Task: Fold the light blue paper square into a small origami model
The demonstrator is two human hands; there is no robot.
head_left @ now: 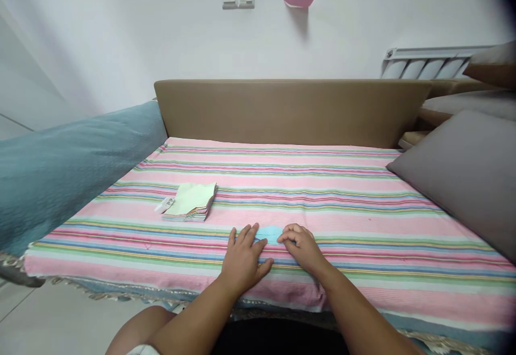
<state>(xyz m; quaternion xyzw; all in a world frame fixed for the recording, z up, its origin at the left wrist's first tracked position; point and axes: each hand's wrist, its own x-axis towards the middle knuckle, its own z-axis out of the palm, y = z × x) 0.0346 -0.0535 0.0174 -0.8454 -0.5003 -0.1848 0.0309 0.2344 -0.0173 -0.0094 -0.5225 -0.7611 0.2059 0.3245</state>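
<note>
A small light blue sheet of folded paper (269,233) lies on the pink striped cover, with a crease line running across it. My left hand (244,255) rests flat with its fingers spread, the fingertips at the paper's left end. At the right end, my right hand (300,245) has its thumb and index finger pinched together on the paper's edge. Part of the paper is hidden under the fingers of both hands. Farther left is a stack of coloured paper (192,200) with a pale green sheet on top.
A small white object (165,204) touches the stack's left side. The striped cover (322,183) lies over a sofa seat with a brown backrest (282,112). A blue-covered armrest (80,156) bounds the left; a grey cushion (463,167) leans at the right.
</note>
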